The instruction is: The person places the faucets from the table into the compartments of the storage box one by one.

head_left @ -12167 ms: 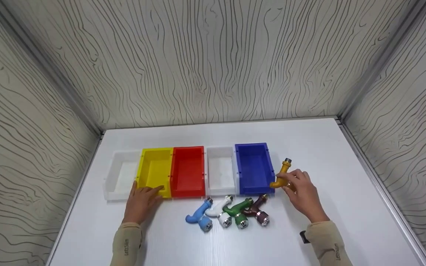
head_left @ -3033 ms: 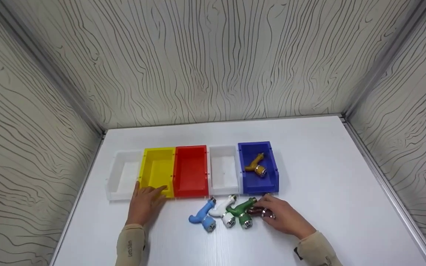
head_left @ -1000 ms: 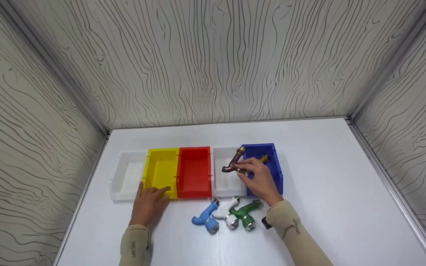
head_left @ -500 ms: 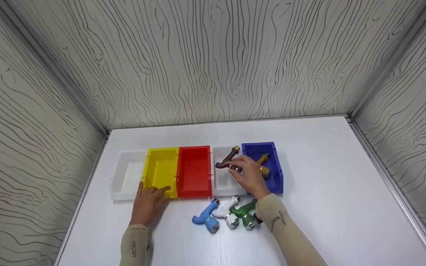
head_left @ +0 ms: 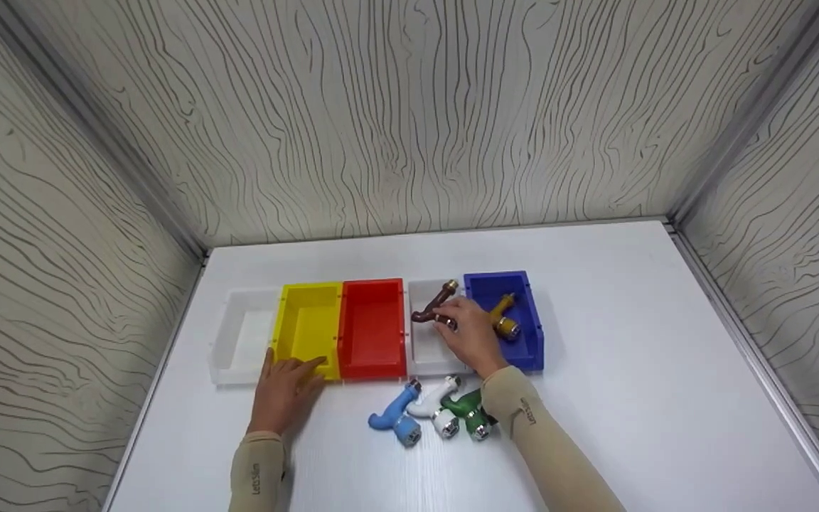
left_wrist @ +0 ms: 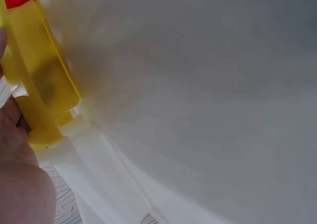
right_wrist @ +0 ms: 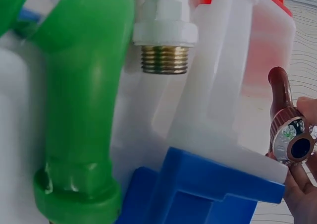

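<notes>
My right hand (head_left: 470,334) pinches a dark brown tap (head_left: 429,313) by its handle end, over the white bin between the red and blue ones. In the right wrist view the brown tap (right_wrist: 281,90) shows its chrome-ringed handle toward the camera. My left hand (head_left: 280,395) holds the front wall of the yellow bin (head_left: 308,290); the left wrist view shows fingers on both sides of that wall. A mustard-yellow tap (head_left: 505,323) lies in the blue bin (head_left: 532,355). On the table before the bins lie a light blue tap (head_left: 395,414), a white tap (head_left: 438,405) and a green tap (head_left: 470,409).
The bins stand side by side in a row: a white bin (head_left: 221,355) at the far left, then yellow, a red bin (head_left: 372,373), another white bin (head_left: 438,366) and blue. My right sleeve (head_left: 544,441) partly covers the green tap. Patterned panels enclose the white table (head_left: 651,341).
Earlier the right hand held the mustard tap, which now lies in the blue bin. It then lifted the brown tap from the table and moved it left over the white bin.
</notes>
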`<state>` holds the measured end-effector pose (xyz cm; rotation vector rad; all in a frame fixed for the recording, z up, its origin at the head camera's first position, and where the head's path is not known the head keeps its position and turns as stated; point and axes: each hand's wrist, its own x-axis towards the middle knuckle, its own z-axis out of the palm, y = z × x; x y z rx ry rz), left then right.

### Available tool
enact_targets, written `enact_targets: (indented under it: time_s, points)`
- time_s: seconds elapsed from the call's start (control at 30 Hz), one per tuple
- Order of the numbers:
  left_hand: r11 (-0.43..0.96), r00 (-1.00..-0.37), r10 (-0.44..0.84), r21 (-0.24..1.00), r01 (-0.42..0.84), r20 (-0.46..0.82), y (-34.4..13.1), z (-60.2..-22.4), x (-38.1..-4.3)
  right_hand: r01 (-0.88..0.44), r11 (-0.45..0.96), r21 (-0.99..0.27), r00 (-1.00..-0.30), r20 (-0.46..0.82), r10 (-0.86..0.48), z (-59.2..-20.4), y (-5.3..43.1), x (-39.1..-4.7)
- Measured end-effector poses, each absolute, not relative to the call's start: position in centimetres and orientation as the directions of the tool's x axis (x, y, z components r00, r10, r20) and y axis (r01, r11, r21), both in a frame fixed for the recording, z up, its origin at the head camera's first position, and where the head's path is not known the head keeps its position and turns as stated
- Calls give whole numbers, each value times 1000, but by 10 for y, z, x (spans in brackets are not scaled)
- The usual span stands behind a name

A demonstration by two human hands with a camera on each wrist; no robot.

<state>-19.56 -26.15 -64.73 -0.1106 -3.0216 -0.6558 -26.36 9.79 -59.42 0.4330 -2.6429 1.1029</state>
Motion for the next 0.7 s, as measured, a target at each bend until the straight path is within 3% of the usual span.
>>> enact_targets:
  time_s: [0.7]
  points:
    - [904,-996,70,420,87,55,-262,-644,-193,-457,784,-420,-874,375,-308,-604,89,-273]
